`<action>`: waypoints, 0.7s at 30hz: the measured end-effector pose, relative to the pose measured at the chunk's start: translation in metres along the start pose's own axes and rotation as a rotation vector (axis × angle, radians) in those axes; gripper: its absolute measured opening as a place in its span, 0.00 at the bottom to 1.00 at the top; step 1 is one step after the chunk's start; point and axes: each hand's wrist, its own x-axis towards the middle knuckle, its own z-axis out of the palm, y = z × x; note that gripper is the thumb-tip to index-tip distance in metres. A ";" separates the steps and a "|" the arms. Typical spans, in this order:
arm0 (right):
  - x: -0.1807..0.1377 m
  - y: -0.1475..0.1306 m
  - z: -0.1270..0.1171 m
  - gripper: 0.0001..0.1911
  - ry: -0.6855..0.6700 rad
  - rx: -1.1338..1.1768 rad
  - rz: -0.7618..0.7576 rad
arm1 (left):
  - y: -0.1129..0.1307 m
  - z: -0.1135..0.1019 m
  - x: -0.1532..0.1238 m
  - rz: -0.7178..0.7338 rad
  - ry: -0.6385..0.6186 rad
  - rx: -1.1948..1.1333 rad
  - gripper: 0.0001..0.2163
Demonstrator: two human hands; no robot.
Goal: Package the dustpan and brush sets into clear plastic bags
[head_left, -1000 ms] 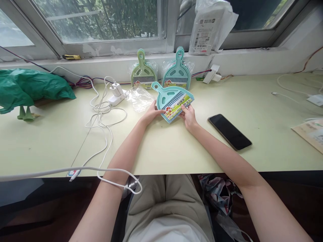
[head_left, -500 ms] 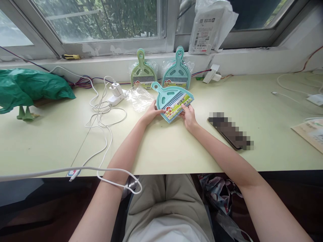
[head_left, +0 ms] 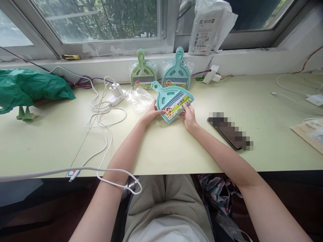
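Note:
Between my two hands, tilted above the table, is a light-blue dustpan and brush set (head_left: 164, 96) with a printed card label (head_left: 178, 107) across it. My left hand (head_left: 150, 112) grips its lower left edge, thumb over the front. On the right side, my right hand (head_left: 188, 116) holds the lower corner, thumb on the label and fingers behind, partly hidden. A crumpled clear plastic bag (head_left: 138, 97) lies just left of the set. Behind it a green dustpan set (head_left: 142, 70) and another blue dustpan set (head_left: 178, 72), both in clear wrapping, lean against the wall.
A pixelated dark phone-like object (head_left: 228, 131) lies right of my right arm. White cables (head_left: 101, 124) and a charger (head_left: 116, 90) are on the left, one cable crossing my left forearm. A green plastic bag (head_left: 35, 87) sits far left; a white parcel (head_left: 204, 33) stands on the sill.
My right thumb has shifted slightly along the label to the right. The dustpan set and my left hand stay almost the same.

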 end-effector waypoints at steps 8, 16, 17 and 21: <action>0.001 0.001 0.000 0.13 0.008 0.006 0.006 | 0.002 0.002 -0.001 0.004 0.016 0.067 0.37; -0.004 -0.004 0.002 0.13 -0.106 0.027 0.013 | 0.004 -0.002 -0.002 -0.007 0.032 0.042 0.40; -0.005 -0.004 0.002 0.14 -0.138 0.031 0.012 | 0.004 -0.004 -0.001 -0.005 0.034 0.038 0.40; -0.006 -0.005 0.004 0.14 -0.216 0.045 0.030 | 0.002 -0.008 0.000 0.000 0.042 0.016 0.41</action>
